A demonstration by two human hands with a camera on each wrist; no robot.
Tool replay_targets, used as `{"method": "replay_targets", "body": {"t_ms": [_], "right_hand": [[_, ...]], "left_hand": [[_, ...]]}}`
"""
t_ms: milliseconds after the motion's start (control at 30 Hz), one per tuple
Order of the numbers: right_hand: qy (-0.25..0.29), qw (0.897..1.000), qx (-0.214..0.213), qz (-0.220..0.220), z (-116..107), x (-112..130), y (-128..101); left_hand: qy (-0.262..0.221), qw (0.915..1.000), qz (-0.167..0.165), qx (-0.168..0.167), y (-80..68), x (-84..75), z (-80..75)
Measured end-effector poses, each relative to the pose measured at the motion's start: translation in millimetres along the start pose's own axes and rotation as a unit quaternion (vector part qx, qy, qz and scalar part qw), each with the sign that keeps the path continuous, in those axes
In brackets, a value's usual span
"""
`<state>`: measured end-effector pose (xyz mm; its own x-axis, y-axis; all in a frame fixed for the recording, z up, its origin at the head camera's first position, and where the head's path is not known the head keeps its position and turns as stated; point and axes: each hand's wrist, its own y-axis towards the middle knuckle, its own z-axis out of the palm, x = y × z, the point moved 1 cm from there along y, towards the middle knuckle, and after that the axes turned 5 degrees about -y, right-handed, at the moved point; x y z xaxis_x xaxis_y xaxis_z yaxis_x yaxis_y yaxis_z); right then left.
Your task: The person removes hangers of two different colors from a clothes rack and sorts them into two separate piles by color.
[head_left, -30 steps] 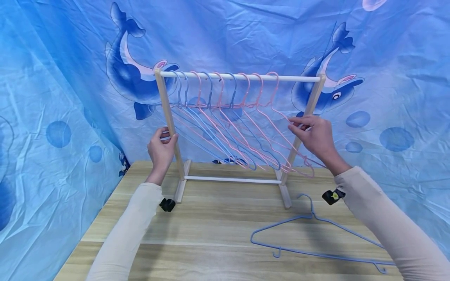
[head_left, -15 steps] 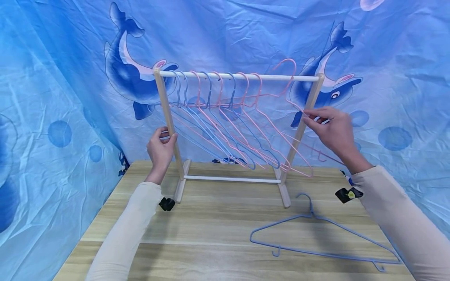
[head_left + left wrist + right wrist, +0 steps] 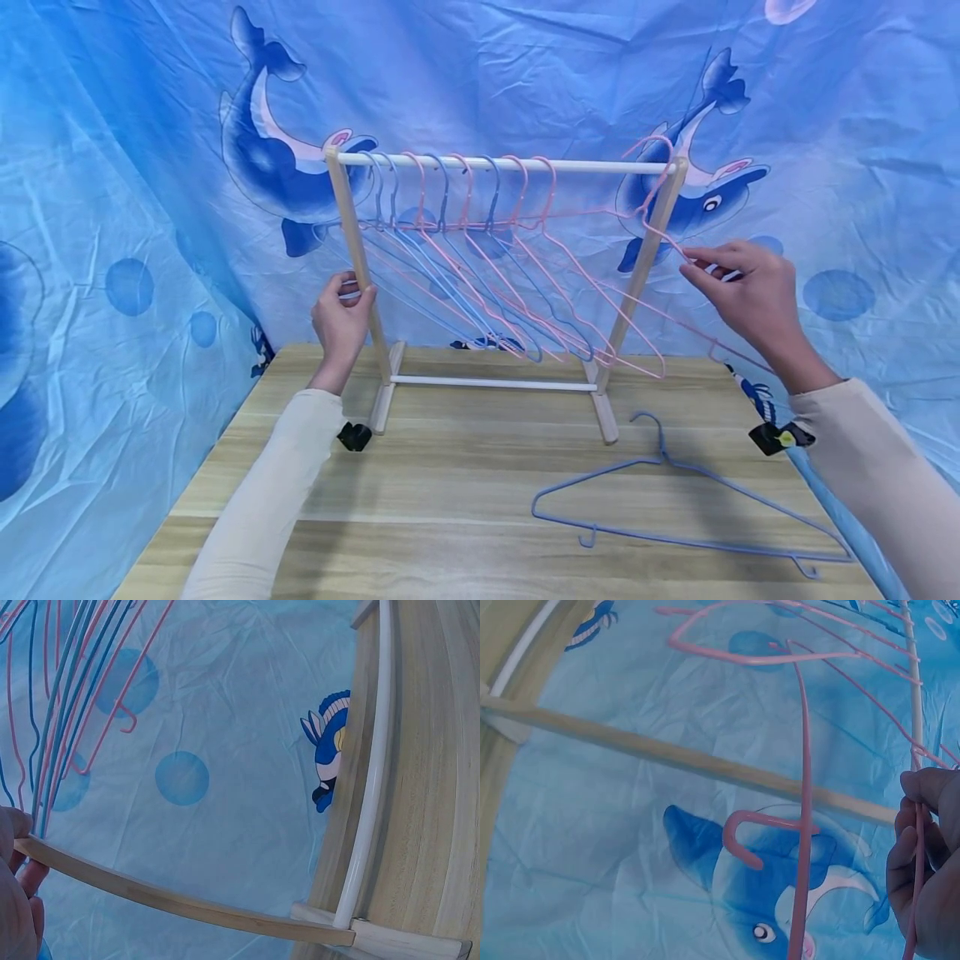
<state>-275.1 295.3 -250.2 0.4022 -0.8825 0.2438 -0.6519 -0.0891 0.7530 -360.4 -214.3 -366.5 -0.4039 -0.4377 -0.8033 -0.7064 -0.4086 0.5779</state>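
Observation:
My left hand [image 3: 343, 323] grips the left wooden post [image 3: 351, 221] of a small clothes rack, thumb on the near side. The right hand [image 3: 750, 287] pinches a pink hanger [image 3: 662, 232] by its sloping shoulder, out past the right post [image 3: 647, 267]. This hanger's hook shows just above the right end of the white rod [image 3: 600, 167], apart from the hung row. In the right wrist view, the thumb and fingers close on the pink wire [image 3: 919, 862]. Several pink and blue hangers [image 3: 487, 242] hang from the rod's left and middle.
A blue hanger [image 3: 690, 542] lies flat on the wooden table [image 3: 420, 500], in front of the rack's right foot [image 3: 604, 417]. A white lower bar [image 3: 495, 383] joins the feet. Behind stands a blue curtain [image 3: 487, 75] with dolphin prints.
The right hand has drawn the rightmost pink hanger off the rod and carried it right, beyond the right post. The left hand keeps its grip on the left post.

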Motion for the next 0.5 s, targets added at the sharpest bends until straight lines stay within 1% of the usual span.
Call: {"method": "replay_targets", "body": {"t_ms": [233, 433, 500], "right_hand": [[0.0, 1.0, 0.007, -0.01, 0, -11, -14], [-0.017, 0.999, -0.004, -0.041, 4, -19, -23], [-0.016, 0.999, -0.006, -0.046, 5, -21, -26]], "left_hand": [[0.009, 0.9999, 0.002, -0.004, 1.3, 0.4, 0.7], [0.006, 1.0, -0.001, -0.003, 0.8, -0.6, 0.8], [0.007, 1.0, -0.002, -0.003, 0.6, -0.6, 0.8]]}}
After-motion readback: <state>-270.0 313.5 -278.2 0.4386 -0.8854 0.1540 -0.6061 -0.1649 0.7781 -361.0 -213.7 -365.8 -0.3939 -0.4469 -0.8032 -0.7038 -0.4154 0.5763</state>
